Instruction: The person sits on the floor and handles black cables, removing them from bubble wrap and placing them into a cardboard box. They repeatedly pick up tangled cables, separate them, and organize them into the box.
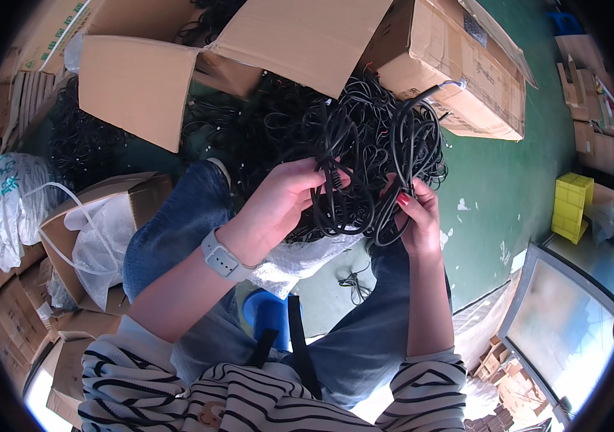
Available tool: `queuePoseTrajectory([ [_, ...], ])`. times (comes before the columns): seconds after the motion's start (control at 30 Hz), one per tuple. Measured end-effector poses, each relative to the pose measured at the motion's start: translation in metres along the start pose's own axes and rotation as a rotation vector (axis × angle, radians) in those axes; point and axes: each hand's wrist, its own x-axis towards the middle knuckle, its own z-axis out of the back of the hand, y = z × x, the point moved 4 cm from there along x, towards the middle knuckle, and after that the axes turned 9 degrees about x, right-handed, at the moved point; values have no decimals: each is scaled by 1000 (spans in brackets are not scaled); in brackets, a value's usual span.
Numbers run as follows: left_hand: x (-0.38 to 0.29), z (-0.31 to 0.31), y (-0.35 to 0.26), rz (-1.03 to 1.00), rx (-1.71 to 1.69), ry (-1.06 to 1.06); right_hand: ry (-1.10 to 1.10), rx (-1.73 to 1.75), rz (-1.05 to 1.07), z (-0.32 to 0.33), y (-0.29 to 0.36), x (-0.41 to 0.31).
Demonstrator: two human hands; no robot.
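Each of my hands grips a coiled black cable above a large pile of black cables (285,124). My left hand (293,186), with a watch at the wrist, is shut on one bundle (358,213), its looped strands hanging beside the fingers. A ribbed strain relief shows near that thumb. On the other side my right hand (420,210) pinches a second bundle (405,146) between thumb and fingers. One end of this bundle sticks up to the right, with thin coloured wires (450,83) bared at the tip. Behind both bundles the pile hides where some strands run.
Open cardboard boxes stand beyond the pile, one with a wide flap (301,43), another at the right (458,70). White bubble wrap (296,259) lies under the pile's near edge. A loose cable (357,285) rests on the floor between my legs. At left stands a box with plastic bags (96,248).
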Motion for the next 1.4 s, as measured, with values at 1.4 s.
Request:
queuePoseTrajectory([
  [1.4,-1,-22,-11,-198,77,226,374,109,-46,-25,3,-6],
])
